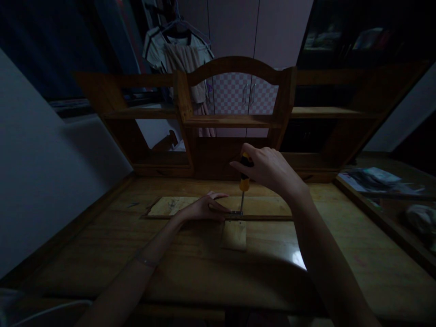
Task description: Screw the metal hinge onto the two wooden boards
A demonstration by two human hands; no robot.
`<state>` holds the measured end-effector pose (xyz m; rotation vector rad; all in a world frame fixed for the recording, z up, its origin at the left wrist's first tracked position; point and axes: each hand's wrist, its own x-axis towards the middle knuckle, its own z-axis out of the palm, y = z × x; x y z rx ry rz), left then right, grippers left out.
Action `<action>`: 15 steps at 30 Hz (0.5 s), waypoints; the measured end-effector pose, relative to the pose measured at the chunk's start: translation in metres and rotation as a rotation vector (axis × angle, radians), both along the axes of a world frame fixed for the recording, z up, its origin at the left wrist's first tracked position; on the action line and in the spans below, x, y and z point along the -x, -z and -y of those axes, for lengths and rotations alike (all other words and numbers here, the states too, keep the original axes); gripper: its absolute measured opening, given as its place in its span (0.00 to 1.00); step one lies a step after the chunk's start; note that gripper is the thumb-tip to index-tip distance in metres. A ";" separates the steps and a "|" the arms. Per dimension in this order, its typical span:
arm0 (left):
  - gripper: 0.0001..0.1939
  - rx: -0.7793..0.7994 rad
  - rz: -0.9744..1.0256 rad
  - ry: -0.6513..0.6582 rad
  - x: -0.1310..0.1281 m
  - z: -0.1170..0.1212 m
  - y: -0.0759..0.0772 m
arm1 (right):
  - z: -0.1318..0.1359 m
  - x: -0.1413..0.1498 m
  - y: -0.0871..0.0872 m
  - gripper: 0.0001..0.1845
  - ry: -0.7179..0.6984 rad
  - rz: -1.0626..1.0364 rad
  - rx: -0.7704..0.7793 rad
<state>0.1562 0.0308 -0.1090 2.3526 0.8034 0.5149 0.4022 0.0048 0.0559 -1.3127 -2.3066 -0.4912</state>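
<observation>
My right hand (267, 165) is wrapped round the yellow and black handle of a screwdriver (244, 184), which stands nearly upright. Its tip meets a small dark metal hinge (235, 213) at the front edge of a long pale wooden board (269, 205). From the left, my left hand (204, 206) rests on that board, thumb and fingers pressed at the hinge's left end. Just in front lies a small square wooden piece (234, 237) with dark spots along its far edge. Any screw under the tip is too small to make out.
A wooden desk (163, 268) carries the board, with a small metal item (132, 204) left of it. Behind rises a wooden shelf unit (235, 120). Papers and bags (378, 179) lie beyond the desk's right ledge. A white cable (57, 306) crosses the lower left.
</observation>
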 end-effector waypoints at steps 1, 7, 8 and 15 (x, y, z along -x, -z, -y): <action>0.18 -0.001 0.001 0.004 0.000 0.000 0.000 | 0.000 0.000 0.000 0.21 -0.001 -0.005 -0.004; 0.18 -0.013 0.003 0.008 0.002 -0.002 0.003 | -0.001 -0.003 -0.002 0.21 -0.020 -0.032 -0.019; 0.19 -0.012 0.005 0.006 0.002 -0.003 0.004 | -0.001 -0.004 -0.002 0.22 -0.022 -0.036 -0.024; 0.19 -0.004 0.001 0.008 0.002 -0.003 0.004 | -0.002 -0.006 -0.003 0.23 0.005 -0.032 -0.066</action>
